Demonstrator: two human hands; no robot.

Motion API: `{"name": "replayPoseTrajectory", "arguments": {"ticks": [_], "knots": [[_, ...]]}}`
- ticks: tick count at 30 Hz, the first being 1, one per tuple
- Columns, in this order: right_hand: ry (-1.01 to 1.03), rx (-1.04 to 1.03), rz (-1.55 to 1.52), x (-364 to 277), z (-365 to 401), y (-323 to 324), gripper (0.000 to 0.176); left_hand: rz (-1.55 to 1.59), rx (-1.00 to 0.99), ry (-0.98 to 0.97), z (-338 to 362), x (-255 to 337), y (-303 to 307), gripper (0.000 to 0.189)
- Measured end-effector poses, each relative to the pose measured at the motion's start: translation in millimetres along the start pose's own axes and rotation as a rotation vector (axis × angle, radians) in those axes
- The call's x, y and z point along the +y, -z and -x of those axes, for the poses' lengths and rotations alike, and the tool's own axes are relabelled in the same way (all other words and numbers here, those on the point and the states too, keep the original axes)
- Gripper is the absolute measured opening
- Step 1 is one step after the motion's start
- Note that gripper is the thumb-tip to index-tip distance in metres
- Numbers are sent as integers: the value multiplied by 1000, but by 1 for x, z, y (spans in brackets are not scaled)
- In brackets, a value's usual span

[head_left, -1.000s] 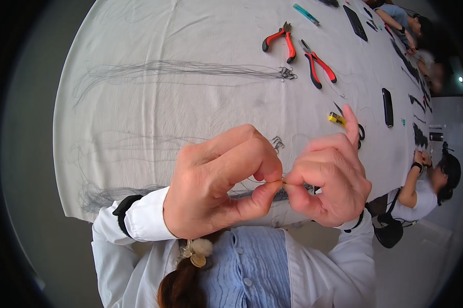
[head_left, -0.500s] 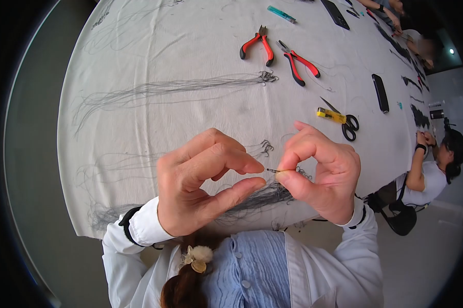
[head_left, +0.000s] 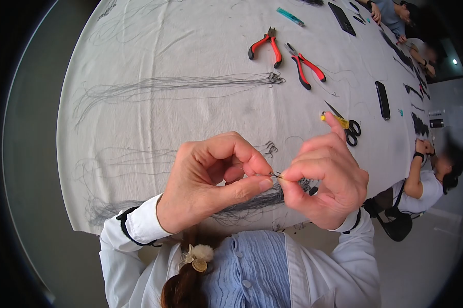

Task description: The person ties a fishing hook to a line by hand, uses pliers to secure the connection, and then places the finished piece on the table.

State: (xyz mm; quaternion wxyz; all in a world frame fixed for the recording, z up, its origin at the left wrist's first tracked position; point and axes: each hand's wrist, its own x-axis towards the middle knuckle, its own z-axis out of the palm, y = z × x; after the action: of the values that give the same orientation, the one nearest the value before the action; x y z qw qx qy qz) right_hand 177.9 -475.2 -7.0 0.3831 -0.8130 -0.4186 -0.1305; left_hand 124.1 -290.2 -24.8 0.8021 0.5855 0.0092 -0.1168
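Fingers [head_left: 262, 183] on thin dark hook [head_left: 277, 175]

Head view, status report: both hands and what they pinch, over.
Left hand and right hand both pinched on tiny dark metal piece, fingertips meeting. Bundle of thin lines on white cloth just beneath. Scissors lie beyond right hand.

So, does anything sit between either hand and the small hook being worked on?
Nothing visible does. The left hand and right hand meet fingertip to fingertip, both pinching the hook directly, above the table edge. The scissors lie farther off.
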Motion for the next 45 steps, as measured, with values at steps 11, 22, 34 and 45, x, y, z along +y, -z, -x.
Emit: {"name": "replayPoseTrajectory", "arguments": {"ticks": [11, 22, 34, 45], "knots": [[254, 54, 278, -1, 8, -5, 17, -128, -28, -113, 2, -4, 2, 10], [-913, -572, -1061, 3, -5, 9, 6, -872, -78, -897, -5, -11, 5, 17], [-610, -322, -793, 6, 8, 11, 7, -664, -113, -560, -10, -4, 11, 19], [-330, -210, -423, 5, 1, 8, 12, -161, -115, -227, -9, -12, 10, 6]]}}
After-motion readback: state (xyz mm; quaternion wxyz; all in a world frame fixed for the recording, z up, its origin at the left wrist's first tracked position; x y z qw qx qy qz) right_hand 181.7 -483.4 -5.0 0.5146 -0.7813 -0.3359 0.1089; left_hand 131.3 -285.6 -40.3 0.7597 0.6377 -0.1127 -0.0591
